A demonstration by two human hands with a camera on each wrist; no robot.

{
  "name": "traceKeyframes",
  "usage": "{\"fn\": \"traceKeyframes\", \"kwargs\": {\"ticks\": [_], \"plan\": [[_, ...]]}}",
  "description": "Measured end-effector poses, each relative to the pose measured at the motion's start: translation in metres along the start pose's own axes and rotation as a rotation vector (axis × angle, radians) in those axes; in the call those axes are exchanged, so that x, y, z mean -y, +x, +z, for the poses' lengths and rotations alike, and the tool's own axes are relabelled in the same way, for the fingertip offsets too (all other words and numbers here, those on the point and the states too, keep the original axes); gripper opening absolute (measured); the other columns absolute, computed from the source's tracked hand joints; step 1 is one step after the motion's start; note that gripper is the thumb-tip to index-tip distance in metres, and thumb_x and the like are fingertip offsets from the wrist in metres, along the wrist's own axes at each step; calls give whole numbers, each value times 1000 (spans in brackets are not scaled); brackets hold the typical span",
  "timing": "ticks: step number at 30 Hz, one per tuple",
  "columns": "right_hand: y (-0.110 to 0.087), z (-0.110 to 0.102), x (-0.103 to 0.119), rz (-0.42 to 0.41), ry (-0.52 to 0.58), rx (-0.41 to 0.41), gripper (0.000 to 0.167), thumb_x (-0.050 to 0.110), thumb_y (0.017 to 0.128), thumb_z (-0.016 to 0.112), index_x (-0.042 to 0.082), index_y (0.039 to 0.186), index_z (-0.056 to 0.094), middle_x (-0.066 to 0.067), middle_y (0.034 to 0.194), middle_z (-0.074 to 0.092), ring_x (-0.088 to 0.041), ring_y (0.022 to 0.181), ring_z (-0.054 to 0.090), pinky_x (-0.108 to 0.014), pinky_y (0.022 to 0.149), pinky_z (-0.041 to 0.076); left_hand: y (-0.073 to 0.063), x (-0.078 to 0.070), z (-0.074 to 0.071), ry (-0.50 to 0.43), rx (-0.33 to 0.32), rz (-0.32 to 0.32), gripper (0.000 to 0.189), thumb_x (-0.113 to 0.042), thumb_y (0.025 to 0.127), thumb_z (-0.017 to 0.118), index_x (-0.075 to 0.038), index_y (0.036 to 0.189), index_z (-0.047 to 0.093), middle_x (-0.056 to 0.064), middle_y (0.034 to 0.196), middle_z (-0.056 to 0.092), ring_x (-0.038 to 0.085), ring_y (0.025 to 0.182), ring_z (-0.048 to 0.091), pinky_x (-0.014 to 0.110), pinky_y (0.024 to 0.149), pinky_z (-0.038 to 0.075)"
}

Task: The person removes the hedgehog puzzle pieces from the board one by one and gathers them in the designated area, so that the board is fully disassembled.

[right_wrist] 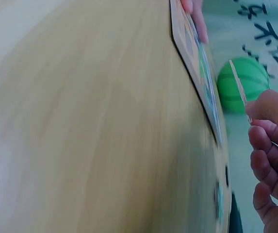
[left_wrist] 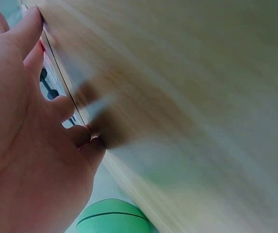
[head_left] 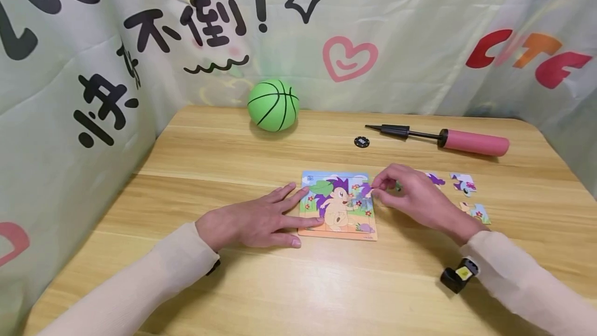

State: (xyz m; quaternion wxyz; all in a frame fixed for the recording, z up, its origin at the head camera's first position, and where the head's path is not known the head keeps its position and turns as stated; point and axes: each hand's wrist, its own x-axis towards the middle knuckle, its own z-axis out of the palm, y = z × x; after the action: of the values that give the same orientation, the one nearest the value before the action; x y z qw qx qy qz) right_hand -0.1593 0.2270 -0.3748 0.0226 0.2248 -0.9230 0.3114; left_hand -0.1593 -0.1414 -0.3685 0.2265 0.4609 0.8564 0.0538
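Puzzle piece held above right side of puzzle board.
Right hand pinches the piece, thumb against fingers; left hand, fingers spread, rests on the board's left side. Loose pieces lie right.

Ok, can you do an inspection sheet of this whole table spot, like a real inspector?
Surface: pale-brown wood-grain table, glossy in front.
Job's things: flat four-sided hedgehog picture puzzle; loose colourful jigsaw pieces to its right.
Clutter: green ball with black lines, round black-and-white chip, pink-and-black hand pump.
Hands: left hand, fingers spread, touches the puzzle's left side; right hand pinches a purple jigsaw piece at the puzzle's right edge.
Cables: nothing seen.
Surroundings: pale cloth backdrop with black lettering and a pink heart.
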Motion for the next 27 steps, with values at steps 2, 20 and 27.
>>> {"fn": "traceKeyframes", "kwargs": {"ticks": [2,20,27], "plan": [[-8,-8,-8,13,-22,-20,6,20,102,80,18,107,76,5,106,75,-8,95,65,-26,85,57,-1,0,0,-6,-5,3,56,-54,115,45,-48,170,33,15,185,-6,43,170,-8,60,139,8],[-52,-31,-52,7,-97,-24,19,11,93,87,24,100,75,12,88,63,-5,81,53,-21,68,46,-1,-1,-2,-10,-2,-5,57,-56,115,45,-48,170,32,14,185,-8,41,171,-9,59,139,9],[-55,-29,-55,0,-112,-6,19,10,93,88,24,99,76,12,87,60,-3,81,51,-21,66,45,0,-1,-1,-6,-1,-8,57,-56,115,44,-48,170,31,13,185,-7,41,171,-9,59,139,10]]}}
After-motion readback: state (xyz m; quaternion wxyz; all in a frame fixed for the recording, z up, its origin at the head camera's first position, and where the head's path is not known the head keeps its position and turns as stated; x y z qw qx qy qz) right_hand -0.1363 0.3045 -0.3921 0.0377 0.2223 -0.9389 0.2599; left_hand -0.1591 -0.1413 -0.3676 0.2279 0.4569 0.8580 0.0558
